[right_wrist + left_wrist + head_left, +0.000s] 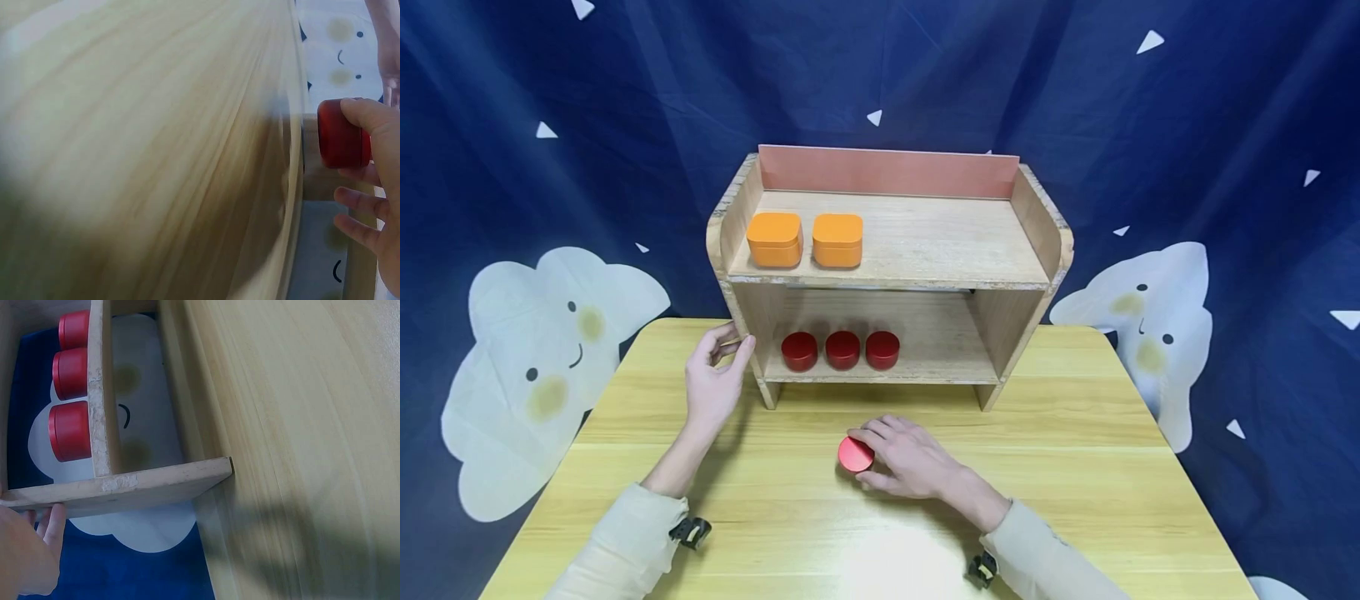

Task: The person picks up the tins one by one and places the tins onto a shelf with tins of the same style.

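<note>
My right hand (pixel 913 458) holds a round red tin (pixel 856 455) between thumb and fingers, low over the table in front of the shelf. In the right wrist view, the thumb lies along the side of this tin (pixel 340 134), while the lower fingers are spread apart. At the shelf's left side panel, my left hand (pixel 718 379) grips the edge, thumb at the front and fingers against the outer face. Three darker red tins (pixel 842 350) stand in a row on the lower level of the wooden shelf (pixel 955 333). Two orange rounded-square tins (pixel 838 241) sit on its upper level, at the left.
The shelf stands at the back of a light wooden table (pixel 1075 467), with a pink back board (pixel 887 172) along its top. Behind hangs a dark blue curtain (pixel 880 67) printed with clouds and white triangles. Both wrists carry a small black strap device (pixel 690 532).
</note>
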Demonstrator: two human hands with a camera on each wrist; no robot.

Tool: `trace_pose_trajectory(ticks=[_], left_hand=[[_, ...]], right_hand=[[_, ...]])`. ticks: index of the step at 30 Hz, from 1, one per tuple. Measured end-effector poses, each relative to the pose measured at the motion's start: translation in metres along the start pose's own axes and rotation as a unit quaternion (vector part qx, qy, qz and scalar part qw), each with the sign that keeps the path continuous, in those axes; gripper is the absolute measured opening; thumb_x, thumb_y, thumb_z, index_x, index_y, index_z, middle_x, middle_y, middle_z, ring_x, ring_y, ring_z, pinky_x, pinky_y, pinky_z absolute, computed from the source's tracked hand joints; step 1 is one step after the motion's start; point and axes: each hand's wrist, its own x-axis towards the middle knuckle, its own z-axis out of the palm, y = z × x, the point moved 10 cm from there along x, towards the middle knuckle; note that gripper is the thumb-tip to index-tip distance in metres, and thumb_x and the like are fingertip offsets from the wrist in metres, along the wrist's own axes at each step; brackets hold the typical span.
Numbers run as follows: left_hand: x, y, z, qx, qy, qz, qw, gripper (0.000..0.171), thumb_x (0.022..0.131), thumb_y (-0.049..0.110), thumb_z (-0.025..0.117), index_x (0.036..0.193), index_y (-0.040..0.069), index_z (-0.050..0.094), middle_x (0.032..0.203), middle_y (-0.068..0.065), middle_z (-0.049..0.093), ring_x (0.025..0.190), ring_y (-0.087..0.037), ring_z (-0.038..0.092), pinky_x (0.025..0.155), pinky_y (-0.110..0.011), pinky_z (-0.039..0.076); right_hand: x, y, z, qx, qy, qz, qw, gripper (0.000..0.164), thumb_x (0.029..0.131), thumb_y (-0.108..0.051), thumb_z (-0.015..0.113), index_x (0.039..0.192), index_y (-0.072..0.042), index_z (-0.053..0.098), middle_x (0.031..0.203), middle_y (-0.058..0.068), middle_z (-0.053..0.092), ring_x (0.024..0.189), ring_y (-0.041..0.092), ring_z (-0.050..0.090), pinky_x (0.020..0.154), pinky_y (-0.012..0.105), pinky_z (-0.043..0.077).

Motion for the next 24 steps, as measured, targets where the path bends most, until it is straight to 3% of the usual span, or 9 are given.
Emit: trace_pose_trajectory(ticks=[6, 24], left_hand=[[0.001, 0.001, 0.001, 0.001, -0.002, 0.004, 1.0, 0.03, 0.099, 0.013, 0.074, 0.126, 0.0, 0.07, 0.104, 0.031, 0.068, 0.093, 0.006, 0.069, 0.074, -0.007, 0.056], [0.001, -0.001, 0.001, -0.003, -0.002, 0.002, 1.0, 0.03, 0.099, 0.013, 0.074, 0.126, 0.0, 0.071, 0.104, 0.031, 0.068, 0.093, 0.006, 0.069, 0.075, -0.007, 0.057]], right_hand=[[-0.007, 0.004, -0.007, 0.002, 0.022, 0.002, 1.0, 0.065, 0.096, -0.049, 0.074, 0.148, -0.014, 0.058, 0.135, 0.0, 0.07, 0.123, 0.017, 0.066, 0.108, 0.036, 0.057], [-0.034, 0.024, -0.021, -0.009, 0.037, 0.048, 0.998, 0.066, 0.092, -0.048, 0.078, 0.145, -0.013, 0.059, 0.133, 0.0, 0.07, 0.121, 0.019, 0.065, 0.108, 0.039, 0.057]])
